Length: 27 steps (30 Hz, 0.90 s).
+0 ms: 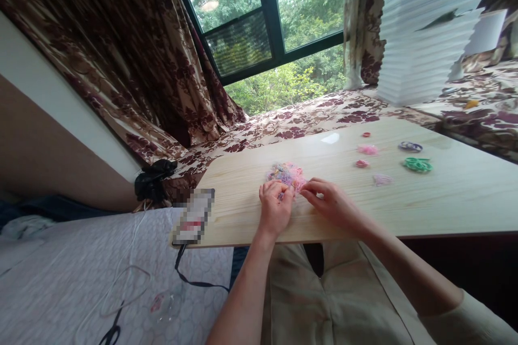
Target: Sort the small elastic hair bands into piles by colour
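Note:
A tangled pile of small coloured elastic bands [285, 171], mostly pink, purple and yellow, lies on the pale wooden table [243, 226]. My left hand [275, 202] rests at the pile's near edge, its fingers curled down and closed together. To its right, my right hand [324, 198] has thumb and forefinger pinched at the pink side of the pile. What sits between the fingertips of either hand is too small to make out.
Sorted small groups lie to the right: green bands [418, 164], a purple-and-white ring [410, 146], pink bands [367, 149], a red ring [366, 134] and pale pink bands [382, 179]. A blurred phone-like object [195, 216] with a strap lies at the left edge. A white corrugated stack [429, 38] stands behind.

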Each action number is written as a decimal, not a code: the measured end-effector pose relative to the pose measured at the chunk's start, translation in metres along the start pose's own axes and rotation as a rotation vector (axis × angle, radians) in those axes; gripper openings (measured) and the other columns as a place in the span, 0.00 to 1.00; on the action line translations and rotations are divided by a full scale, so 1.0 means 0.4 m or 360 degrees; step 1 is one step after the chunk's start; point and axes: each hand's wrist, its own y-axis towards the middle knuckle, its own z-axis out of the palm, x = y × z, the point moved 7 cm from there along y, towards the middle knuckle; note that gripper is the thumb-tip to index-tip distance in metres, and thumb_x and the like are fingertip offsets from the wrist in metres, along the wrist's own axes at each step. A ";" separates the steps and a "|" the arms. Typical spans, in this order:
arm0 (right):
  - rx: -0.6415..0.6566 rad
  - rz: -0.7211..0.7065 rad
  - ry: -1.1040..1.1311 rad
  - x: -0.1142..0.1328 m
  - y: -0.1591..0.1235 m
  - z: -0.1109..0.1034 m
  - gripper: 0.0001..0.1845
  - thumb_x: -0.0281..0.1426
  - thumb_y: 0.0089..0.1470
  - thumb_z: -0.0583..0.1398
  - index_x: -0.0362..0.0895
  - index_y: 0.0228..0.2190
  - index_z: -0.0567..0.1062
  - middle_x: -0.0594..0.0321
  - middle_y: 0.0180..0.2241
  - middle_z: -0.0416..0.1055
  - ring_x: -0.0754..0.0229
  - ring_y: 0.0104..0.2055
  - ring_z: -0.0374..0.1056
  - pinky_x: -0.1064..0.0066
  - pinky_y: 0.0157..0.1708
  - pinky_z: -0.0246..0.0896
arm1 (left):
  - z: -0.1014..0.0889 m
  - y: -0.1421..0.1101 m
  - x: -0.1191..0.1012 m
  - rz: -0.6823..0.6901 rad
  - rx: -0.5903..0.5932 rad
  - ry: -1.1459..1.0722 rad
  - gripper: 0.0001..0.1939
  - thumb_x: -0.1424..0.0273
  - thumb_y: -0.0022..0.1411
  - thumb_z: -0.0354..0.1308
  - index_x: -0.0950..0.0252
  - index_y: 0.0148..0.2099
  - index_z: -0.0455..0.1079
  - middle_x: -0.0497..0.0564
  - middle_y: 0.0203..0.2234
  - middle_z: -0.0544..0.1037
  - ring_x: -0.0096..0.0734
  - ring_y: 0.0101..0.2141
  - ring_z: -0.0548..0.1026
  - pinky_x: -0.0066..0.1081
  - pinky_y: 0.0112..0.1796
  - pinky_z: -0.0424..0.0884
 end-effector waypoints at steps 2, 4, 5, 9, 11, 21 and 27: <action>0.0007 0.0019 0.0017 0.000 0.000 -0.001 0.14 0.33 0.60 0.54 0.44 0.27 0.76 0.60 0.31 0.74 0.61 0.32 0.69 0.70 0.36 0.62 | 0.000 0.000 0.000 -0.0005 0.0006 -0.0008 0.13 0.70 0.63 0.53 0.60 0.25 0.69 0.48 0.30 0.78 0.36 0.45 0.72 0.41 0.55 0.64; -0.0008 0.0024 0.0041 -0.001 -0.001 -0.003 0.14 0.34 0.59 0.54 0.45 0.27 0.76 0.60 0.31 0.74 0.61 0.32 0.69 0.69 0.36 0.63 | -0.002 -0.001 0.001 -0.0020 0.0008 0.0001 0.14 0.70 0.64 0.52 0.60 0.25 0.69 0.48 0.30 0.78 0.35 0.45 0.72 0.40 0.55 0.64; -0.0021 0.0026 0.0052 -0.001 -0.001 -0.005 0.13 0.34 0.59 0.55 0.45 0.27 0.76 0.60 0.31 0.74 0.61 0.32 0.69 0.69 0.36 0.63 | -0.003 -0.001 0.001 -0.0030 0.0003 0.0009 0.15 0.70 0.64 0.52 0.60 0.25 0.69 0.48 0.30 0.78 0.35 0.45 0.72 0.40 0.55 0.64; -0.0067 0.0067 0.0055 -0.005 0.001 -0.010 0.13 0.34 0.58 0.55 0.45 0.28 0.77 0.60 0.30 0.75 0.61 0.31 0.69 0.69 0.34 0.64 | -0.015 -0.001 0.007 -0.0070 -0.0101 0.0051 0.17 0.68 0.65 0.50 0.60 0.24 0.69 0.49 0.29 0.78 0.35 0.42 0.72 0.38 0.52 0.66; -0.0070 0.0078 0.0004 -0.005 0.001 -0.016 0.14 0.34 0.58 0.54 0.45 0.27 0.78 0.60 0.30 0.75 0.61 0.30 0.69 0.69 0.33 0.63 | -0.020 -0.002 0.012 -0.0073 -0.0168 0.0105 0.17 0.68 0.66 0.50 0.60 0.24 0.68 0.50 0.29 0.78 0.36 0.42 0.72 0.39 0.51 0.65; -0.0294 0.0327 -0.0705 -0.125 -0.063 -0.292 0.15 0.38 0.57 0.54 0.47 0.31 0.80 0.57 0.37 0.78 0.55 0.34 0.72 0.66 0.36 0.62 | 0.002 -0.012 0.022 0.0003 -0.0204 0.0443 0.10 0.71 0.61 0.56 0.60 0.27 0.71 0.50 0.31 0.79 0.41 0.46 0.71 0.44 0.54 0.60; -0.0248 0.0662 -0.1163 -0.257 -0.046 -0.448 0.16 0.38 0.56 0.54 0.47 0.33 0.82 0.56 0.40 0.79 0.50 0.39 0.73 0.64 0.35 0.61 | 0.004 -0.012 0.025 0.0026 -0.0200 0.0450 0.09 0.70 0.61 0.55 0.60 0.28 0.72 0.50 0.32 0.79 0.41 0.44 0.72 0.44 0.53 0.61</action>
